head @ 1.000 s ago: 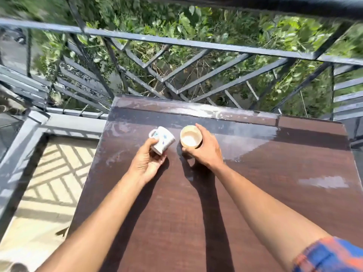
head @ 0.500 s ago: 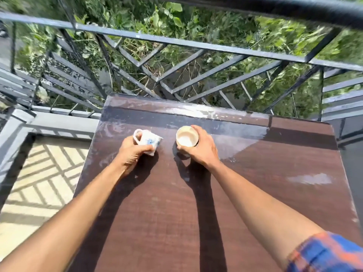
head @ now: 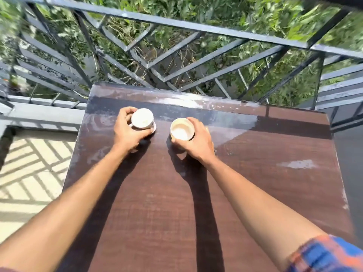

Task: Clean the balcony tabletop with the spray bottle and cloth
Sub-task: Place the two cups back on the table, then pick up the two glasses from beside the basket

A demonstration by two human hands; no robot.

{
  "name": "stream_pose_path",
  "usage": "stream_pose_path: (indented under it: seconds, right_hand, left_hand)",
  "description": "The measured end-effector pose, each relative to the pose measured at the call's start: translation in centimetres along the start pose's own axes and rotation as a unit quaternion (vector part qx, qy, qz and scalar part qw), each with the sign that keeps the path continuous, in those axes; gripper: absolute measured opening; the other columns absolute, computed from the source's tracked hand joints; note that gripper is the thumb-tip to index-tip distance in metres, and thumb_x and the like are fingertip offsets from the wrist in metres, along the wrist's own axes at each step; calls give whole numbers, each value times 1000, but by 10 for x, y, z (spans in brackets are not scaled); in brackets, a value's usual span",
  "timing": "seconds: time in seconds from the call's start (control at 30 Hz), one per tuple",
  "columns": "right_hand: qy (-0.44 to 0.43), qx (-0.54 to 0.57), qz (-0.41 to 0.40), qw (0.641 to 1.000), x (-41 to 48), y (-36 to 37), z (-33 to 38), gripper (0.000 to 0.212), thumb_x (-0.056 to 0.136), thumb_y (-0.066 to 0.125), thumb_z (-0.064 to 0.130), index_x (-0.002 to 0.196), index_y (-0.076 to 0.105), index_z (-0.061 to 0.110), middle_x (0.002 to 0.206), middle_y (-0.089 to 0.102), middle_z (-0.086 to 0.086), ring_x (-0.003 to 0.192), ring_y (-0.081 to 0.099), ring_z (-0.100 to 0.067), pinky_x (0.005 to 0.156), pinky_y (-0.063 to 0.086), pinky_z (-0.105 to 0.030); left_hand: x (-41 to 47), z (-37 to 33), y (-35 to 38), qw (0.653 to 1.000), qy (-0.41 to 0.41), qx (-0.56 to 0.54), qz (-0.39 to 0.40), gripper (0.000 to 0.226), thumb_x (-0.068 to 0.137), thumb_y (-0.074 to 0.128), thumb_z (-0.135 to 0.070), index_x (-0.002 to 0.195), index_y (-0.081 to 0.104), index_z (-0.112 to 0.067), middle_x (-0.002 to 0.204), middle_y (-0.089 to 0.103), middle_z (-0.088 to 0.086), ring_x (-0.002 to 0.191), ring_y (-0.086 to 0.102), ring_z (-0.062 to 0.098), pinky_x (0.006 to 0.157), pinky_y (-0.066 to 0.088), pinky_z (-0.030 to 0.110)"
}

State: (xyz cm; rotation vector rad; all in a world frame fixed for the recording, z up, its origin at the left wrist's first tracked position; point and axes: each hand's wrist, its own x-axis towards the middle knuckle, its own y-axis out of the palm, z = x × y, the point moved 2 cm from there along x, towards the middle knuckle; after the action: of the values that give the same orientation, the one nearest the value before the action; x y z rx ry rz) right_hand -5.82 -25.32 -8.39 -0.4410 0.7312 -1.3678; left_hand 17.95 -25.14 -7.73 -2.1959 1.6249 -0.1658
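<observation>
A dark brown wooden tabletop (head: 196, 203) fills the middle of the head view, with pale dusty smears along its far edge and at the right. My left hand (head: 127, 132) grips a white cup (head: 142, 118) that stands upright at the far left part of the table. My right hand (head: 198, 140) holds a cream cup (head: 181, 128) upright beside it, mouth up and empty. The two cups stand apart. No spray bottle or cloth is in view.
A grey metal railing (head: 196, 28) runs just behind the table's far edge, with green foliage beyond it. To the left lies a sunlit tiled floor (head: 29, 173) crossed by railing shadows. A pale smear (head: 296, 164) marks the table's right side.
My left hand has turned the white cup from tilted on its side to upright and set it on the table. My right hand has kept hold of the cream cup.
</observation>
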Motion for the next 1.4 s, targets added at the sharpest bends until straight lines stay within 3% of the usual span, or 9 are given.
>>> stream_pose_path:
  seconds: [0.3, 0.53, 0.67, 0.8, 0.87, 0.97, 1.07, 1.17, 1.4]
  right_hand:
    - [0, -1, -3, 1000, -1, -2, 1, 82, 60, 69, 68, 132, 47, 38, 129, 55, 11, 124, 47, -18, 101, 45, -44]
    - [7, 12, 6, 1000, -1, 1, -3, 101, 65, 77, 65, 151, 31, 39, 140, 51, 4, 132, 41, -23, 108, 39, -41]
    - [38, 80, -11, 996, -9, 2, -14, 114, 58, 82, 65, 153, 23, 41, 132, 54, 3, 121, 54, -18, 103, 47, -38]
    - [50, 77, -64, 994, -47, 5, -35, 44, 76, 77, 41, 116, 67, 26, 107, 64, 3, 102, 64, -17, 93, 52, -36]
    - [64, 75, -70, 993, -76, 7, -44, 14, 82, 71, 31, 96, 73, 28, 89, 69, 7, 92, 68, -14, 89, 54, -38]
    - [44, 63, -6, 997, -130, 17, -41, 6, 85, 69, 31, 89, 72, 31, 80, 70, 12, 86, 69, -11, 86, 54, -35]
    - [-6, -6, 78, 997, -187, 37, -28, 9, 85, 69, 33, 91, 74, 30, 82, 71, 12, 90, 68, -11, 84, 52, -30]
    - [-83, -80, 185, 976, -239, 68, -5, 11, 85, 67, 35, 93, 75, 31, 90, 75, 11, 94, 68, -12, 84, 51, -29]
    - [-288, -218, 436, 824, -337, 159, 64, 22, 87, 61, 31, 106, 71, 26, 105, 73, 3, 104, 66, -21, 86, 49, -32]
  left_hand:
    - [-4, 9, 1, 996, 35, 69, 43, 79, 67, 90, -8, 134, 51, -21, 122, 56, -11, 106, 51, -5, 88, 38, 1]
    - [-14, 11, -11, 994, 22, 87, 58, 93, 65, 93, -9, 143, 44, -18, 119, 53, -3, 107, 51, 8, 93, 41, 17]
    - [-41, 26, -37, 996, -2, 87, 33, 84, 66, 94, -12, 138, 50, -16, 120, 57, 3, 111, 58, 18, 97, 49, 31]
    - [-104, 47, -72, 994, -9, 105, -9, 39, 80, 83, -7, 114, 66, -14, 107, 68, 4, 89, 62, -5, 86, 47, 10]
    - [-143, 60, -87, 994, -21, 104, -29, 25, 85, 76, -1, 102, 68, -17, 95, 70, 6, 76, 61, -15, 76, 43, 1]
    - [-222, 92, -112, 989, -91, 101, -53, 24, 87, 74, -1, 93, 70, -23, 83, 69, 7, 66, 60, -7, 70, 45, 7]
    - [-313, 131, -134, 975, -190, 47, -101, 20, 85, 74, -7, 86, 72, -27, 81, 70, 11, 70, 60, 17, 74, 49, 29]
    - [-402, 159, -151, 953, -255, 9, -163, 24, 89, 67, 4, 88, 70, -20, 77, 67, 12, 68, 60, 23, 66, 50, 26]
    - [-537, 231, -181, 883, -380, -35, -275, 19, 87, 59, 18, 93, 70, 4, 73, 63, 13, 48, 53, -4, 48, 35, 8]
